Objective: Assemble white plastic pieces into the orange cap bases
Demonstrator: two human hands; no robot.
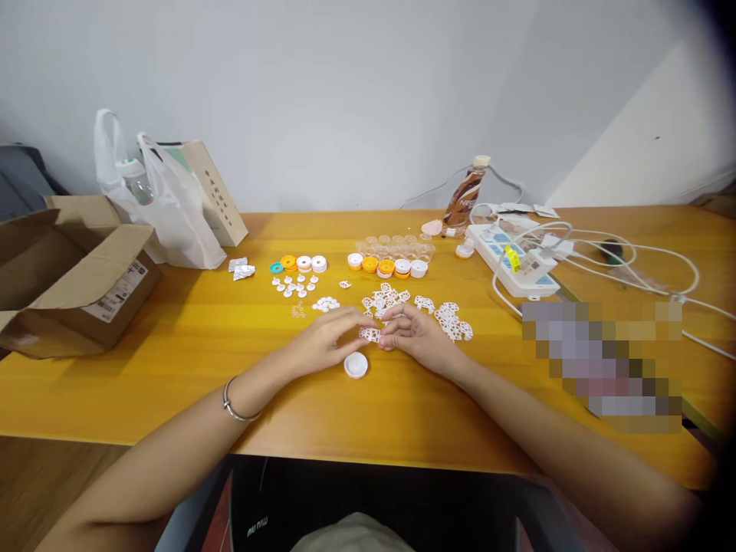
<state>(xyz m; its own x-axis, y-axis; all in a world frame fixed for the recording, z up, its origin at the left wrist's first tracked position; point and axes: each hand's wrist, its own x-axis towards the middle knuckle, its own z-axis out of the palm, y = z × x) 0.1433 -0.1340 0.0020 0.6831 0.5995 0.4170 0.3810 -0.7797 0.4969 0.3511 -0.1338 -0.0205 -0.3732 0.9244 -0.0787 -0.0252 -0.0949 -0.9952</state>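
As left grip (329,337) and right grip (422,337) pinch a lacy white piece (370,335) inside the tabletop's front edge (402,458), light pressure's best!

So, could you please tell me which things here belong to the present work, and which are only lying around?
Probably part of the work:
white openwork piece, between the left hand and right hand
loose openwork pieces
white round cap
small knobbed parts
orange and white round pieces

Probably just lying about:
cardboard box
white plastic bag
drink bottle
power strip
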